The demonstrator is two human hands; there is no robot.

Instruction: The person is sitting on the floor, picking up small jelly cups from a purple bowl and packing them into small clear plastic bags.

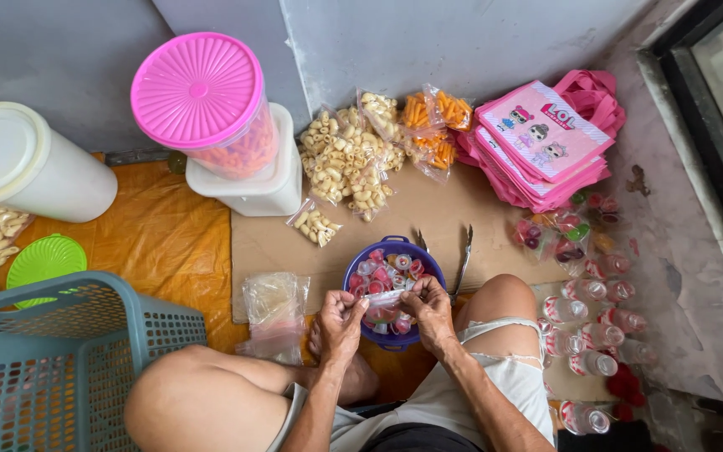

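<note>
Head view, looking straight down. Sitting on the floor with knees spread, holding a small clear plastic bag (384, 298) between both hands over the purple bowl (394, 289). Left hand (338, 322) pinching the bag's left end with fingers curled narrow; right hand (430, 308) gripping the right end the same way, thumb pressing on top. Bag stretching flat between the two hands, just above the bowl's near rim. Bowl resting at the near edge of the cardboard sheet (428, 209), holding small red and pink jelly cups (391, 266). Metal tongs (462, 259) lying on the cardboard just beside the bowl's right side. Stack of empty clear bags (274, 311) sitting at the cardboard's near left corner, beside the left hand. Packets of puffed snacks (346, 159) and orange snacks (433, 125) piling up along the cardboard's far edge. Pink bags (541, 142) stacking at the far right corner. Small bottles (596, 335) lying off the cardboard's right edge. Pink-lidded jar (202, 100) standing on a white tub beyond the far left corner. Grey basket (52, 360) standing at the left, on the orange sheet (161, 234).
</note>
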